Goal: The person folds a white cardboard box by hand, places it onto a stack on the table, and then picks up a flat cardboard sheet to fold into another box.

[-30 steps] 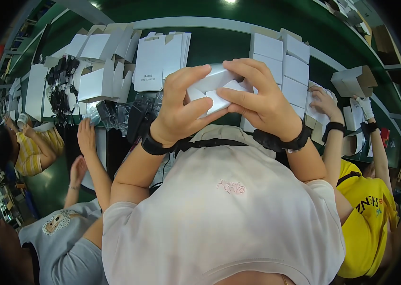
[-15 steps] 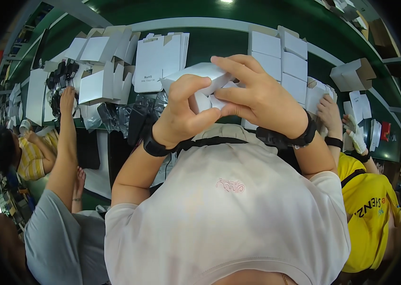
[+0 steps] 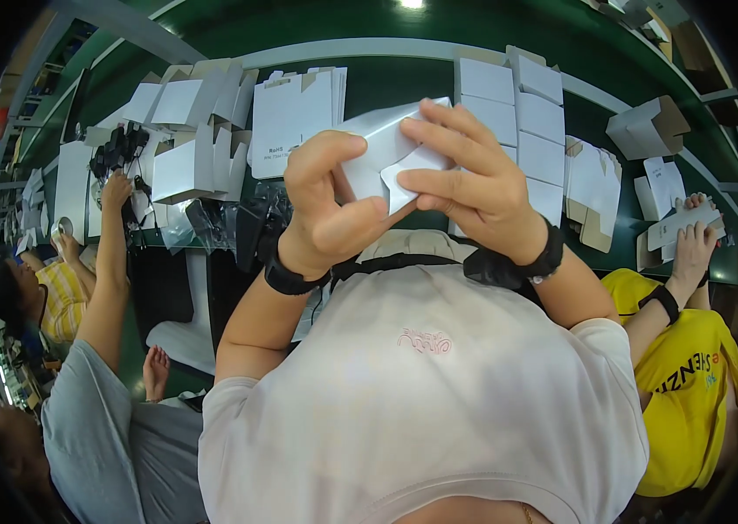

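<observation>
Head view: green surface (image 3: 400,77), pale rail along its far edge. Co-workers in grey (image 3: 94,437) and yellow (image 3: 692,384) bound the room at either side. Stacked white boxes (image 3: 539,131) stand right of centre; open cartons (image 3: 184,170) crowd the left, flat cartons (image 3: 299,100) beside them. A green gap lies between flat cartons and stack. Black adapters (image 3: 116,150) heap farther left, a co-worker's hand at them. White box (image 3: 379,150) is held in front of the chest, tilted, its upper edge against that gap. Left hand (image 3: 321,196): fingers partly spread, gripping the box's left side. Right hand (image 3: 491,201): fingers bent, closed on its right side at a flap (image 3: 406,166).
</observation>
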The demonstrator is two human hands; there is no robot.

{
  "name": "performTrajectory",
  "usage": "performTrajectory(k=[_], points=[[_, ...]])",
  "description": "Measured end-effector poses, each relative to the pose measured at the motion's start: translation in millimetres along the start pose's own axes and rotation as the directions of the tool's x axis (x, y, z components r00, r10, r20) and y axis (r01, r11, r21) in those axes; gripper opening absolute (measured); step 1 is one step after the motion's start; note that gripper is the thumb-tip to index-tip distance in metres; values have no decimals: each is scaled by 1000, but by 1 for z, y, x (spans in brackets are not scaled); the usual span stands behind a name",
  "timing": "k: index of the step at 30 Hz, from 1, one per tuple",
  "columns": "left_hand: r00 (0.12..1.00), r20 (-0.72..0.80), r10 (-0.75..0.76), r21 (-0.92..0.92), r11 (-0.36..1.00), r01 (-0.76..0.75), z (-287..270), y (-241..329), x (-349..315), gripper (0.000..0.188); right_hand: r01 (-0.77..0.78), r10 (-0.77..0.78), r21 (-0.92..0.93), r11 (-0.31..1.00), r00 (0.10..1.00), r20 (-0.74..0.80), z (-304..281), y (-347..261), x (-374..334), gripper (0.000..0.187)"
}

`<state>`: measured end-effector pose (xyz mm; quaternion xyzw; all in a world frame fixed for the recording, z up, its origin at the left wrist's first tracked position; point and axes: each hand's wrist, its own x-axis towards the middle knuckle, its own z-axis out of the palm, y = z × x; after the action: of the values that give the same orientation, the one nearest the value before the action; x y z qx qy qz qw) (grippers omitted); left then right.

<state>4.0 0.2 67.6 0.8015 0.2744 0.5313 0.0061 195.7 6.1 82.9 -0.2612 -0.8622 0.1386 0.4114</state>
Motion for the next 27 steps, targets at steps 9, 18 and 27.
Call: performTrajectory(k=[9,18,27], points=[[973,-57,222,-154,961,-228,7,-12,-6,37,1,1,-48,999,999,47,-6,-4,11,21],[978,-63,200,-148,967,-208,8,-13,-5,31,-26,39,-77,997,986,162,-5,-6,9,22],[977,-77,198,-227,951,-210,13,-3,-6,36,-519,430,370,771,852,299,-1,15,6,60]])
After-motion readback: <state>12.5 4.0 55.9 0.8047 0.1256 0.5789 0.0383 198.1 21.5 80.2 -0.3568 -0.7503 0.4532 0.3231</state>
